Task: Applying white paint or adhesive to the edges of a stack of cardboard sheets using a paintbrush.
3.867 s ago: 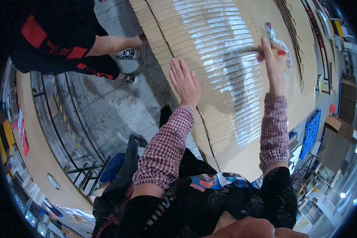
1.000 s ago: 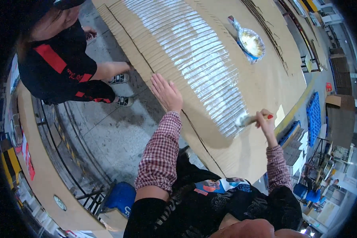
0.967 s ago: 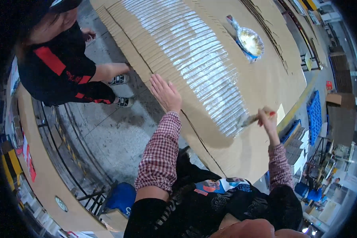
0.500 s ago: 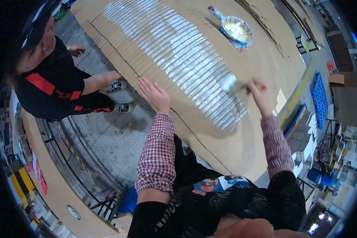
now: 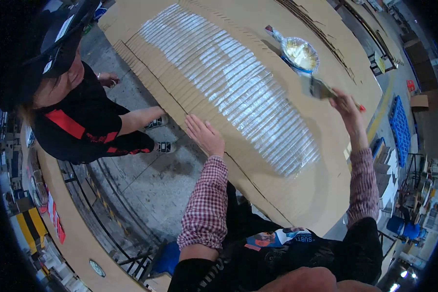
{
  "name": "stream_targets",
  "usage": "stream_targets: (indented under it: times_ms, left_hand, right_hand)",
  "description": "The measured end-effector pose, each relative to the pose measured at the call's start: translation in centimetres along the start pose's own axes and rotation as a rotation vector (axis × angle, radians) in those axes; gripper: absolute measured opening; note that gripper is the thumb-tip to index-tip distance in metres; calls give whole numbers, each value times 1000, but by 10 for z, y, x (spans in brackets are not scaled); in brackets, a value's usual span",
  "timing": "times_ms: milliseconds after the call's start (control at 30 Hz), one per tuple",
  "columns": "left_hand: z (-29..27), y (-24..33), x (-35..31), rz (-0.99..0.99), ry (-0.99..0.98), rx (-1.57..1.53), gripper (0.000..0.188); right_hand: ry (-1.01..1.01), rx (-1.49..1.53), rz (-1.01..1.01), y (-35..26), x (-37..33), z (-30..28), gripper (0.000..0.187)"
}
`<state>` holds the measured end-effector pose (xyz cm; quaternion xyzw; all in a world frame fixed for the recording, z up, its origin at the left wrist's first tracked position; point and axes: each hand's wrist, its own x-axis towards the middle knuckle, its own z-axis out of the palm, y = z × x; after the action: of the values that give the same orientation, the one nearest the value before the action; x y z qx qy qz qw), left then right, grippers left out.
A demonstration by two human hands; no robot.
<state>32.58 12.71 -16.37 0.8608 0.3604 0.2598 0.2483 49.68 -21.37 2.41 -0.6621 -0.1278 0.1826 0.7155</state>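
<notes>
Brown cardboard [image 5: 326, 194] over a grey floor [image 5: 141, 187] bears the flat, empty left hand [image 5: 207, 136], while the right hand [image 5: 345, 107] is closed round a brush [image 5: 322, 90], bristles left of its grip.

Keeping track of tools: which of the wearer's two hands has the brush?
The right hand, gripping the brush; the left hand lies palm-down on the cardboard, no tool visible.

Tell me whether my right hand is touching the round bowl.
Apart. The head view shows the right hand holding the brush, with bare cardboard visible between the hand and the rim of the bowl.
</notes>
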Motion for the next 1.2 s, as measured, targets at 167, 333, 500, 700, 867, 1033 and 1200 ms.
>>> stream_targets:
  times_ms: [167, 333, 500, 700, 867, 1033, 1200]
  left_hand:
    - [4, 1, 0, -6, -29, 28, 53]
    - [0, 2, 3, -36, -61, -2, 55]
    - [-2, 2, 3, -38, -49, 14, 55]
    - [5, 1, 1, -35, -52, 1, 55]
    - [9, 1, 2, -30, -41, -23, 55]
    - [1, -1, 0, -44, -40, 11, 55]
    - [6, -7, 0, -8, -33, 26, 55]
  right_hand:
    - [71, -363, -163, 17, 108, 97, 23]
    - [37, -490, -159, 56, 154, 118, 21]
    - [94, -563, -88, 75, 103, 65, 23]
    - [104, -580, -170, 44, 114, 89, 23]
    - [143, -565, -165, 76, 134, 76, 21]
    - [206, -508, 62, 72, 18, 20, 17]
    - [189, -552, -62, 42, 22, 44, 17]
